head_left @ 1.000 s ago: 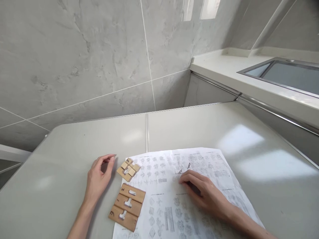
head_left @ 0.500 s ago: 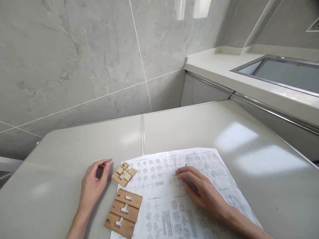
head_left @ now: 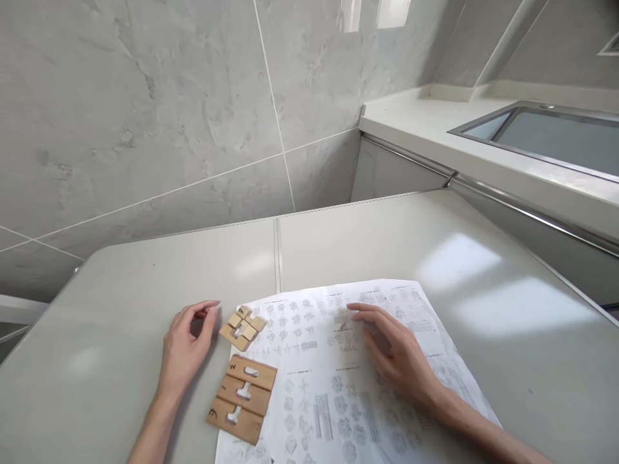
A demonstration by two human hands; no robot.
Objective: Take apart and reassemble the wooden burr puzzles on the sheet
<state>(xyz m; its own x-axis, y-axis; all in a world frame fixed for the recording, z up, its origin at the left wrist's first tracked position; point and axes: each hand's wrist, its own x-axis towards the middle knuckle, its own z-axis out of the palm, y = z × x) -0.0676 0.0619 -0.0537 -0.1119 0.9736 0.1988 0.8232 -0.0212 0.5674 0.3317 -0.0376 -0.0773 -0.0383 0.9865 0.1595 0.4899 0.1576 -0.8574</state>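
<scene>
My left hand (head_left: pixel 188 345) rests on the table with fingers loosely curved and nothing in it. Just right of it, a cluster of small pale wooden blocks (head_left: pixel 243 327), one marked 3, lies at the edge of a printed sheet (head_left: pixel 329 361). Nearer to me, three darker wooden puzzle pieces (head_left: pixel 242 397) lie side by side, marked 2, 1 and 3, each with a cut-out slot. Over the right half of the sheet is my right hand (head_left: pixel 391 348), empty, its fingers stretched and slightly bent. Whether its fingertips touch the paper I cannot tell.
The pale table (head_left: pixel 358 248) has a seam across it and a far edge close to a grey tiled wall (head_left: pixel 193 96). At the right, a white counter (head_left: pixel 411 122) with a metal-framed sink (head_left: pixel 546 138) stands higher than the table.
My right hand has shifted slightly up and right over the sheet, its fingers straighter and lifted. My left hand and the wooden pieces stay in place.
</scene>
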